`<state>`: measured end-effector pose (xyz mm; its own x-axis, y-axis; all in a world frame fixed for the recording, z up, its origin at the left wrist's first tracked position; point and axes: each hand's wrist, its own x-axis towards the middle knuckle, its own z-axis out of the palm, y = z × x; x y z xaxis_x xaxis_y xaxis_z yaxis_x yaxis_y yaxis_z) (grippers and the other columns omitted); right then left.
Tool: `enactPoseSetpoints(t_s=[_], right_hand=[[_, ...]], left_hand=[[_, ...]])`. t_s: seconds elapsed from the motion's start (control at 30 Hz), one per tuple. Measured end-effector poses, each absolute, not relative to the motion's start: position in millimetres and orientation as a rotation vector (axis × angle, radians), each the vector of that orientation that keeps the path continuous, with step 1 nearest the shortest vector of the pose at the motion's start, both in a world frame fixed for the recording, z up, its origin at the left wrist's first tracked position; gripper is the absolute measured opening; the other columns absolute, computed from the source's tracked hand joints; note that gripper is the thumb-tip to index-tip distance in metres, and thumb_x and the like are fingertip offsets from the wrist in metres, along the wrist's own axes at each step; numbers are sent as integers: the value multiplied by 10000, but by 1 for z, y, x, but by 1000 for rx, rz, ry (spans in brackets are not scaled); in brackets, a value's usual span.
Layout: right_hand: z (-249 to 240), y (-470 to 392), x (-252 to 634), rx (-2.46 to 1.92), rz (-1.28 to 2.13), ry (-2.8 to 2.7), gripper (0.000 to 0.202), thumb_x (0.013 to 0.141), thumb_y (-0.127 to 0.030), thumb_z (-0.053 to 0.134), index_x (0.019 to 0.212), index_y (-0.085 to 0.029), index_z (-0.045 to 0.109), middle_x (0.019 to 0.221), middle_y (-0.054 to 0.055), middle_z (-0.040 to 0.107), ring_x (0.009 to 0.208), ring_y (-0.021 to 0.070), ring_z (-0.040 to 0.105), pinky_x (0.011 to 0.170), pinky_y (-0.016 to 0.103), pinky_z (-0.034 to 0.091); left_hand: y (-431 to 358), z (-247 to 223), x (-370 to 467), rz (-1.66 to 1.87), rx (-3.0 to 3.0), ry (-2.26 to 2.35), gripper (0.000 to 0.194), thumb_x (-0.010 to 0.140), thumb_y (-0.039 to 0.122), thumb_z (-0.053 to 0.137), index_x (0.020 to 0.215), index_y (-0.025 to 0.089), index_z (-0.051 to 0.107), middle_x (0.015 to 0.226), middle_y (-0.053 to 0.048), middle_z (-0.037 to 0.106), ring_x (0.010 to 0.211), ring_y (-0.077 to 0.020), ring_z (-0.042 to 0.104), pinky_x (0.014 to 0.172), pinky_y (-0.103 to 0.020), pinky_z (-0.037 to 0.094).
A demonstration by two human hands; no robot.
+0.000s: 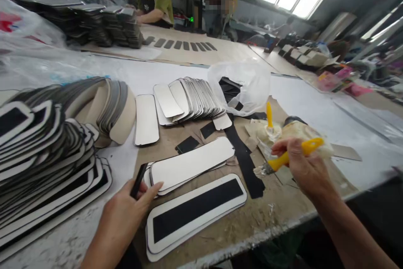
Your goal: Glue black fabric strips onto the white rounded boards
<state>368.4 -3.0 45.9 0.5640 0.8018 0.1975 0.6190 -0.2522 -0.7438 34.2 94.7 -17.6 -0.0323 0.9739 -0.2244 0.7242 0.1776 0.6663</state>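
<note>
Right hand holds brush clear of panel's edge

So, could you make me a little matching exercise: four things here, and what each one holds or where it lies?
1. Right hand
2. Translucent white plastic bag
3. Left hand
4. Rounded white panel with black centre

A. Contains black pieces
B. Lies on the near side of a long plain white panel
C. Grips a yellow-handled brush
D. Holds a narrow black strip

Pairs: 1-C; 2-A; 3-D; 4-B
</note>
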Motion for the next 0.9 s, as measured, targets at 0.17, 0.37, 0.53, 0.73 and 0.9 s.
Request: enactPoseSetpoints(t_s=[0.17,0.37,0.53,0.73,0.9], right_hand=[[25,36,318,-1543,689,-1016,522,844,-641,347,758,-184,584,687,33,545,500,118,484,410,228,391],[14,72,249,-1300,1088,-915,352,799,-532,560,775,-181,585,764,8,554,614,106,564,557,213,487],[2,82,224,-1327,1221,-748,306,695,-428,715,769,-169,569,765,-16,564,633,102,589,614,231,511],[-15,81,216,-1508,1129,-884,317,728,-449,674,827,-164,576,742,2,603,630,136,606,642,276,498],[-6,76,219,-1633,947,-1096,314,778,-476,604,804,-164,575,646,2,595,609,161,601,614,279,461]], left_hand=[[89,-27,37,451,1636,1841,242,696,441,594,645,223,500,525,36,531,548,-172,514,568,-262,344],[85,-24,30,649,1435,1752,242,756,442,533,756,204,571,656,2,609,660,-186,561,644,-268,386],[91,-20,29,617,1470,1712,197,770,389,532,788,200,583,679,-8,623,667,-191,574,643,-270,387],[95,-27,35,441,1519,1752,132,748,300,569,843,207,562,742,-27,649,696,-205,590,645,-281,380],[95,-36,39,433,1505,1737,62,749,253,550,795,213,541,719,-17,637,708,-201,590,638,-273,368]])
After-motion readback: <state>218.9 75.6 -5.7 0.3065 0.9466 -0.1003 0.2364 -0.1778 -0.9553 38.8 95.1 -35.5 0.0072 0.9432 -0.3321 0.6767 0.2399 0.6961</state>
